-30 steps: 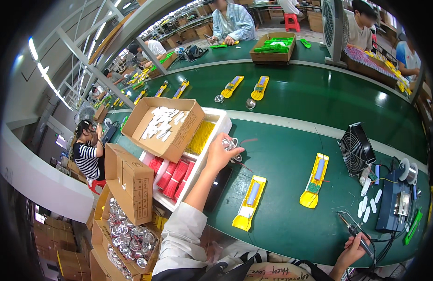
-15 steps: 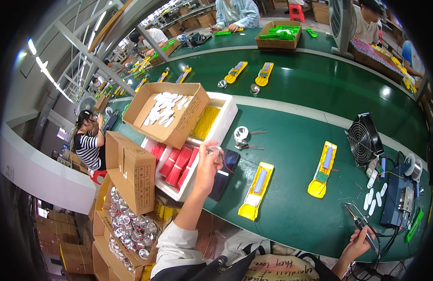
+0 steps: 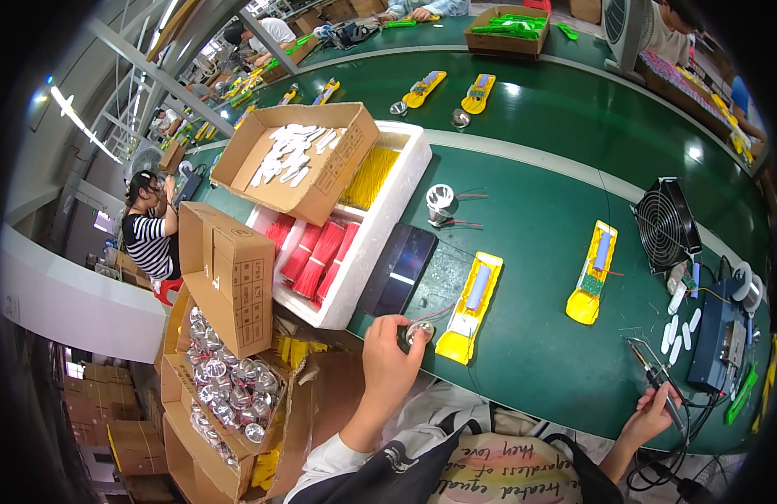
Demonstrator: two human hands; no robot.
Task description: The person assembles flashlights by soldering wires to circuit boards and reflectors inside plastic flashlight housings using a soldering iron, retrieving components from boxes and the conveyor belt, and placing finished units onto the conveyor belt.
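Note:
My left hand [image 3: 390,363] is closed on a small silver reflector cup [image 3: 420,331] with thin wires, at the table's near edge. Just right of it lies a yellow flashlight housing half [image 3: 455,346] holding a lilac cylindrical battery [image 3: 479,287] and a white piece. My right hand [image 3: 651,417] grips a soldering iron [image 3: 662,385] by its handle, its tip pointing up and left over the table. A second yellow housing half [image 3: 582,307], with a battery and a green circuit board, lies between the hands, farther off. Two more reflector cups [image 3: 439,198] with red wires stand behind the left hand.
A dark phone [image 3: 398,269] lies beside a white foam box [image 3: 334,315] of red and yellow wires, topped by a carton [image 3: 342,181] of white pieces. At right are a black fan [image 3: 664,225], a blue soldering station [image 3: 709,344] and white strips [image 3: 676,332]. Reflectors fill a carton [image 3: 255,332] at left.
My left hand has come down from beside the foam box to the table's near edge, bringing the reflector cup next to the nearer yellow housing. My right hand still holds the soldering iron.

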